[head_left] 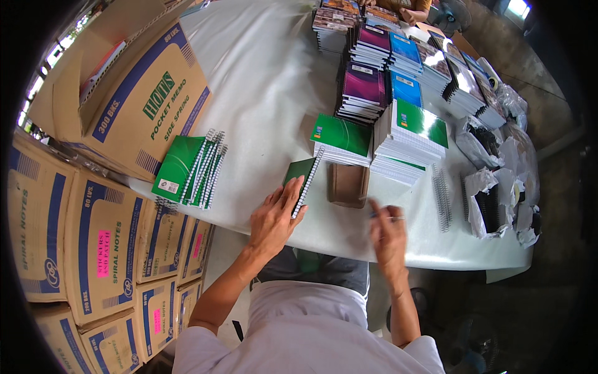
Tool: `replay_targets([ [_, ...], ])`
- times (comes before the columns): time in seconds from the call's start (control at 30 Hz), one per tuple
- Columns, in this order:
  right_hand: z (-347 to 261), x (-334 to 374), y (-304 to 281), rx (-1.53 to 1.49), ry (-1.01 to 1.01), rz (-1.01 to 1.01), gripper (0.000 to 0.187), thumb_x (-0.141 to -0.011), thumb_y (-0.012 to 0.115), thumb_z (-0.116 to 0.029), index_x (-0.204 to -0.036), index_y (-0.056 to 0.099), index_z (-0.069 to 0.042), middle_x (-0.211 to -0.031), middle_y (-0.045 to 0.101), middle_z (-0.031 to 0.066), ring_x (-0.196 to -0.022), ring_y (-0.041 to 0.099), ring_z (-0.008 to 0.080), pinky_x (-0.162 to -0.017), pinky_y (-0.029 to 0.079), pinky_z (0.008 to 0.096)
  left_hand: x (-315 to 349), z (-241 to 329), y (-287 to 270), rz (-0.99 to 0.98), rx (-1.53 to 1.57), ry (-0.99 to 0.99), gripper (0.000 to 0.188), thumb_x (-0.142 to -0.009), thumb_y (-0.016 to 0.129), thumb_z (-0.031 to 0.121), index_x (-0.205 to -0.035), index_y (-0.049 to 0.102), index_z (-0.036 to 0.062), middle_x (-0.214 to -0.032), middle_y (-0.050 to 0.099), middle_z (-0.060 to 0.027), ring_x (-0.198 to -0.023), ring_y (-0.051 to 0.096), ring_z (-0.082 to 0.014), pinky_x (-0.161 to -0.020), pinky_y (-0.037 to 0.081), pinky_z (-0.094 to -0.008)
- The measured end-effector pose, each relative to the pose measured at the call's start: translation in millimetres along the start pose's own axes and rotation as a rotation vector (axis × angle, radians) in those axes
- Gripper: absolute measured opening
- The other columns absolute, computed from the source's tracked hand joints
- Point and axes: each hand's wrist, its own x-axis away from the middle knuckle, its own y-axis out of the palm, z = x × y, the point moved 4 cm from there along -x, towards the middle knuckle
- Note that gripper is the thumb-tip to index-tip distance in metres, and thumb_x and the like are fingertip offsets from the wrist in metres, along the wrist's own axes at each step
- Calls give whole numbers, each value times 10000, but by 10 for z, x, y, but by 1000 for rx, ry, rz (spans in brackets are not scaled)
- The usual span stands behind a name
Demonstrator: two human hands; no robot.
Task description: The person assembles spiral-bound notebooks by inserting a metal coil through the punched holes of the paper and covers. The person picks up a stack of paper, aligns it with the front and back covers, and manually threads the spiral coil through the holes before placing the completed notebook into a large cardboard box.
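So the green notebook (299, 171) sits on the white table (255, 118) right in front of the person, its near end gripped by the left hand (277, 210), fingers over the cover and thumb by the coil. The right hand (389, 234) is off to the right, near a brown tray (349, 182), fingers curled but too blurry to tell if it's holding anything. Further out there's a coil-bound pile (182, 169) by a big carton (146, 109) on the left, plus green stacks (341, 135) behind the tray.
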Motion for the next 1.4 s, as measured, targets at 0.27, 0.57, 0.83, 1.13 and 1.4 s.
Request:
replay_targets([
  [0.27,-747,-82,263,129,-392,-162,468,-909,673,-274,-1369,597,-237,-1105,528,125,-951,535,270,-839,452,416,-61,53,-20,-64,-59,-24,696,-878,709,150,-1503,404,157,-1376,588,-141,-1137,641,-347,-890,549,-426],
  [0.57,-660,-316,278,-573,35,-737,354,-970,586,-184,-1314,618,-108,-867,602,173,-777,618,312,-720,501,417,-60,57,-161,-75,-136,-3,714,-851,738,157,-1493,428,187,-1362,605,-118,-1132,648,-353,-905,548,-440],
  [0.83,244,-346,-371,261,-68,-73,374,-916,631,-75,-1288,637,-107,-979,604,149,-859,597,311,-795,489,426,-244,-603,-1548,85,-505,-67,629,-887,675,288,-1478,462,247,-1454,538,-23,-1289,535,-340,-1100,398,-484],
  [1.13,224,-481,-362,174,-171,191,566,-822,774,-79,-1357,594,-119,-1310,525,171,-1081,593,280,-908,513,415,-12,-1169,-1930,15,-282,-201,583,-856,684,248,-1422,550,218,-1483,514,-37,-1451,344,-345,-1186,273,-518],
  [1.4,-1970,-1304,844,-1443,-168,-542,613,-777,782,26,-1347,578,-71,-1244,619,116,-829,604,131,-730,540,271,-174,-1226,-1866,-45,665,95,642,-795,686,67,-1419,539,88,-1516,470,-124,-1469,324,-329,-1218,208,-481],
])
